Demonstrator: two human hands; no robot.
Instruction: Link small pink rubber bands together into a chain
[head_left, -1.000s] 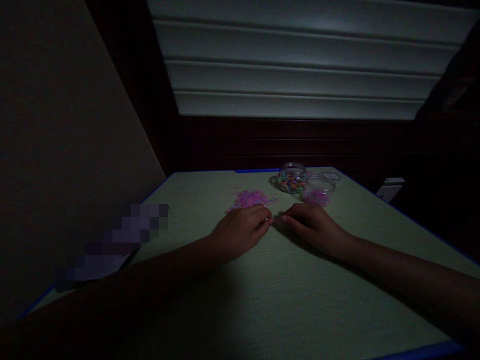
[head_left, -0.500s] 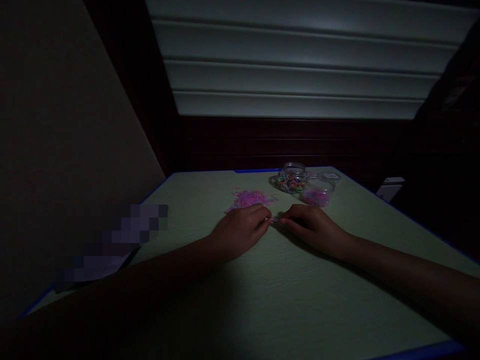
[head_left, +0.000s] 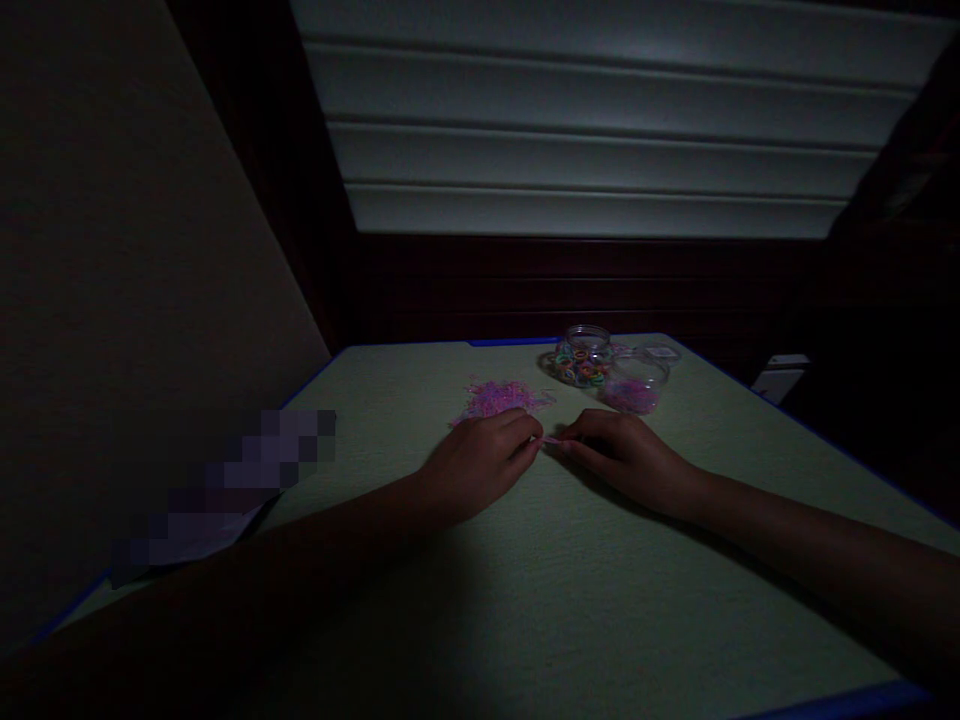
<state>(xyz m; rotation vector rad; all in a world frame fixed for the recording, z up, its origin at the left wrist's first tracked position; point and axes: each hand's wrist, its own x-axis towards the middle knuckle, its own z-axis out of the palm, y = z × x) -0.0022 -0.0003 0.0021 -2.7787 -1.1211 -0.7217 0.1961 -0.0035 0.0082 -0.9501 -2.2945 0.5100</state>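
Between my hands, over the pale green table (head_left: 585, 600), a small pink band (head_left: 550, 440) is held at both ends. My left hand (head_left: 484, 460) pinches its left end between thumb and fingertips. The right end sits in the pinch of my right hand (head_left: 626, 455). Just behind my left hand lies a loose pile of thin pink and purple bands (head_left: 501, 397). Beyond my right hand stands a clear container (head_left: 636, 385) with pink bands inside. The room is dim, and finer detail of the held band cannot be made out.
A clear jar of multicoloured bands (head_left: 583, 360) stands near the table's back edge, with a transparent lid (head_left: 661, 353) to its right. On the left side of the table lies a blurred-out flat object (head_left: 225, 500). A white object (head_left: 781, 378) is past the right edge.
The band between my fingertips looks narrower and more closed up than before. My hands have hardly moved.
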